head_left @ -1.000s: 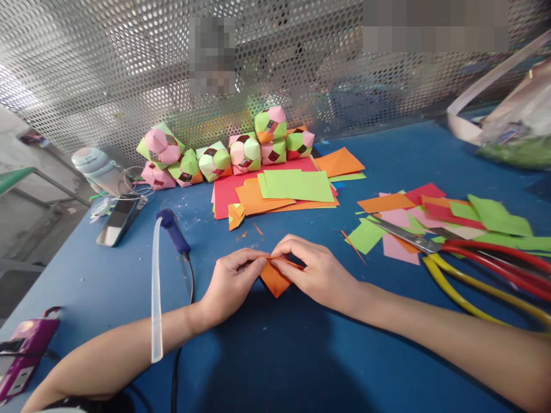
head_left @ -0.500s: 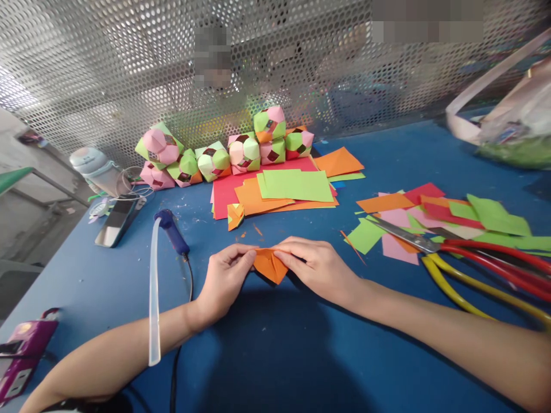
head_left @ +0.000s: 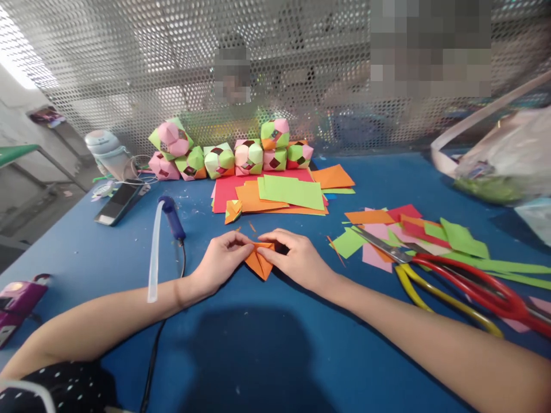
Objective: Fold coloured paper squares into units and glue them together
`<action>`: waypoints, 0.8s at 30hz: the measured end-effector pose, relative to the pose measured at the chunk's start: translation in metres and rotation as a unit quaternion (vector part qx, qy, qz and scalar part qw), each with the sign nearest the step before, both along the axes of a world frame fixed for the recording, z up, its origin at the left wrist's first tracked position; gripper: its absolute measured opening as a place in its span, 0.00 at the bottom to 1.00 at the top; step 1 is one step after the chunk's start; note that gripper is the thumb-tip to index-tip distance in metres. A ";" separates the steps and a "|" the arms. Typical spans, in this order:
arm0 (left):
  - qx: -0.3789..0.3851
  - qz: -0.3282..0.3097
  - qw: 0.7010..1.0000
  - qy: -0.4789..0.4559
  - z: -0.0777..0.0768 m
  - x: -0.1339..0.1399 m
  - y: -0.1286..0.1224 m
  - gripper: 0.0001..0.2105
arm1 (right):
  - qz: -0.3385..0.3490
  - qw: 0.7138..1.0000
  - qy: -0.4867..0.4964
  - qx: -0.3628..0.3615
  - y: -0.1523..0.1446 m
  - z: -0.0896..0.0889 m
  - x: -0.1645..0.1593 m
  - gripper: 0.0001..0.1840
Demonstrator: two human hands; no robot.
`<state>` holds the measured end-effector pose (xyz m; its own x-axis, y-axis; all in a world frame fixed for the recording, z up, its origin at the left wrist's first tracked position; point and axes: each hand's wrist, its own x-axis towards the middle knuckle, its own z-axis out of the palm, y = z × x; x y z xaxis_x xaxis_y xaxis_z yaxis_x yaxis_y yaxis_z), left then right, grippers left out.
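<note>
Orange paper, folded [head_left: 260,266]: one piece, between both hands, point toward the person; contact with the blue tabletop [head_left: 206,344] cannot be told. Left hand [head_left: 222,259]: thumb and fingers pinching its left edge. Right hand [head_left: 298,259]: thumb pressed on its right side, fingers behind. Likely hazard: uneven thumb pressure, skewing the crease. Beyond: small folded piece [head_left: 233,211]; paper stack [head_left: 297,193]. Left: glue gun [head_left: 173,221], its cord [head_left: 151,357] passing the left forearm; an arm shift could drag it. Right: scissors [head_left: 402,256], on paper scraps [head_left: 349,244].
</note>
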<state>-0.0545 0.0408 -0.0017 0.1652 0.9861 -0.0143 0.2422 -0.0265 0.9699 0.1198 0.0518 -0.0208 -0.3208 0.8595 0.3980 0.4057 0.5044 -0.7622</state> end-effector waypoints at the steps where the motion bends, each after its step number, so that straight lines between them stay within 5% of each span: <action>1: 0.005 0.013 1.000 -0.006 -0.001 0.000 0.000 0.07 | -0.005 1.000 0.005 -0.011 -0.001 0.001 0.000 0.12; 13: 0.022 0.061 0.996 -0.059 -0.007 0.001 -0.001 0.04 | 0.034 0.997 0.011 -0.071 -0.001 -0.004 -0.001 0.14; 24: -0.004 -0.069 0.995 -0.077 -0.006 -0.005 -0.002 0.12 | 0.000 0.999 -0.032 -0.026 -0.003 -0.004 -0.005 0.12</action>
